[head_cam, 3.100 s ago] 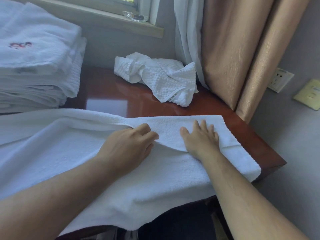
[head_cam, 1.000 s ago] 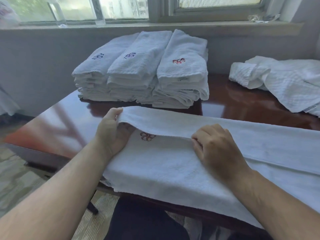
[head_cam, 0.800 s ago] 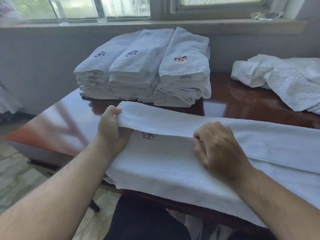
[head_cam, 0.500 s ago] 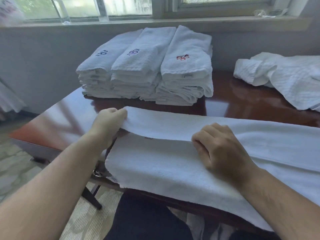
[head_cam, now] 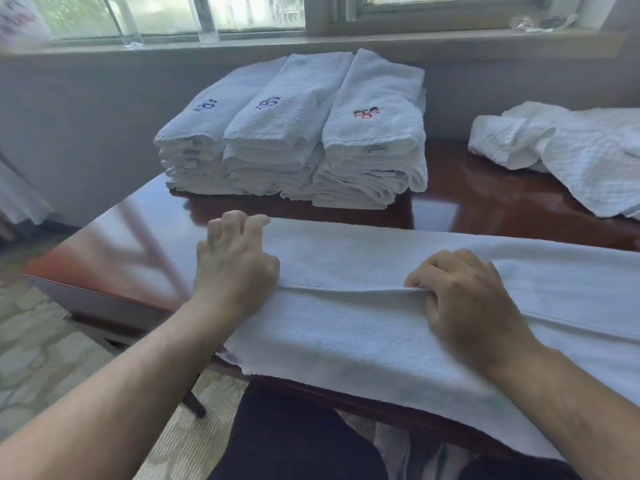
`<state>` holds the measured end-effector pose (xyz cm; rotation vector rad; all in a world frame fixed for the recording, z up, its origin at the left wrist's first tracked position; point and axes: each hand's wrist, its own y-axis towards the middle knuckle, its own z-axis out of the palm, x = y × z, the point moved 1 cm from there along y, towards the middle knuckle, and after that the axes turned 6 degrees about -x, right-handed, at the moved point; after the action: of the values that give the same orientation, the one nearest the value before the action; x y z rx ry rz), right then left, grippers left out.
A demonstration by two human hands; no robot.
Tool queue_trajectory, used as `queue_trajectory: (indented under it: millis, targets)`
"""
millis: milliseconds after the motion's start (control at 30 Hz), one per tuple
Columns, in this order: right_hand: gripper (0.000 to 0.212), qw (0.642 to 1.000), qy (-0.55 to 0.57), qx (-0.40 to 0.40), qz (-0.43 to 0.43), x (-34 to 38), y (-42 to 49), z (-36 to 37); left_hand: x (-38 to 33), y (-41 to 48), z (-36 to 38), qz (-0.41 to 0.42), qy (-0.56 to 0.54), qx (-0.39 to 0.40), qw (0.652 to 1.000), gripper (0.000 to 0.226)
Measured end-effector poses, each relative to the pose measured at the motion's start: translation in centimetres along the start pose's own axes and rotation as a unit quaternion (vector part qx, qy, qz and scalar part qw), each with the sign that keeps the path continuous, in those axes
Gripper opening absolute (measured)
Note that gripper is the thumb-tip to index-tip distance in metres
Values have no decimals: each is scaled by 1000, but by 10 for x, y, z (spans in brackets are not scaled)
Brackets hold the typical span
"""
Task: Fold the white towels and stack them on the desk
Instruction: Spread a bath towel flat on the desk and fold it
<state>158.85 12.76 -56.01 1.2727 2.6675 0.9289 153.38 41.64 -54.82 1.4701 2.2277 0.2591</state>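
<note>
The left hand [head_cam: 235, 261] presses, fingers loosely bent, on the left end of the long white terry towel [head_cam: 363, 327], which runs left to right across the glossy reddish-brown wooden desk [head_cam: 485, 202] (near edge overhanging); the right hand [head_cam: 467, 303] pinches its folded edge. Three stacks of folded white towels [head_cam: 294, 133] sit beneath the window.

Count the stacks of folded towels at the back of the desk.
3, side by side under the window: left stack, middle stack, right stack. Any stacks behind them would be hidden.
</note>
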Motion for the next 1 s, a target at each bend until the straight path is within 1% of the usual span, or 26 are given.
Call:
queue_trajectory:
  millis: [33,67,133,200,300,367,433,533,633,733,800,867,933,1000]
  targets:
    - [38,1000,2,-2,9,0,-1,0,-6,-7,2,46,-8,1,999,57]
    - [40,1000,5,-3,16,-1,-1,0,-11,-14,4,86,-22,20,996,56]
    - [45,1000,15,-4,12,-1,-1,1,-15,-24,14,130,-33,89,987,54]
    - [49,1000,27,-8,-5,-1,-1,2,-12,-25,22,138,-23,133,981,56]
    - [54,999,28,-18,2,0,3,4,-6,-13,25,131,-30,141,981,58]
    - [53,999,30,-19,5,2,4,4,-6,-4,25,132,-27,152,979,58]
    - [53,999,28,6,22,3,5,4,-10,0,23,140,-15,160,977,60]
    - [66,993,-39,55,93,-9,2,-6,-22,-3,17,188,4,172,967,68]
    - [73,984,-84,52,150,-38,-13,-29,-57,-14,17,243,-9,171,955,74]
    - [74,968,-112,42,222,-80,-39,-58,-124,-26,29,313,-52,158,935,76]
    - [71,950,-137,42,279,-115,-63,-82,-182,-37,40,353,-72,148,921,75]
    - [70,929,-150,52,333,-143,-77,-99,-221,-43,50,357,-76,143,920,69]
    - [68,900,-172,70,395,-172,-92,-117,-256,-50,61,345,-78,139,925,61]
    - [65,869,-196,90,446,-192,-102,-131,-276,-55,69,346,-74,118,928,49]
